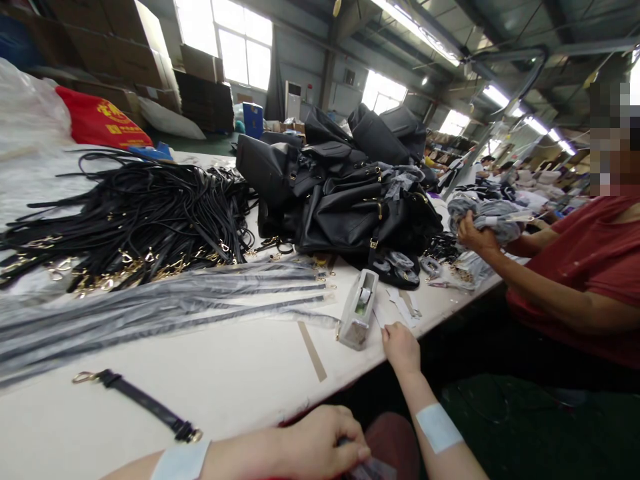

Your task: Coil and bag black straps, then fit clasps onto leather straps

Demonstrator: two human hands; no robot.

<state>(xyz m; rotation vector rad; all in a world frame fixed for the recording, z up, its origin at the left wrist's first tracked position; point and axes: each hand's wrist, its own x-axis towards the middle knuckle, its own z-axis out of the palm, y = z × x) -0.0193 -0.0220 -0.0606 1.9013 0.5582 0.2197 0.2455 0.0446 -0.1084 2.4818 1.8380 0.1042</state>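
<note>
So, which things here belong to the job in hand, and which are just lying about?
Likely in the job:
clear plastic wrapping, in the left hand
pale grey tape dispenser, beside the right hand
black gold-clasped strap

Seemingly just lying about:
red yellow-printed fabric
stacked brown cardboard boxes

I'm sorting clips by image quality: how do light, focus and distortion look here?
Head view: windows blown out white, ceiling light glaring; head view: black bags losing detail in their darker folds, floor very dark; head view: room lines leaning, suggesting a tilted wide lens; head view: tape dispenser and right hand readable, far background soft, pixelated block at upper right.
</note>
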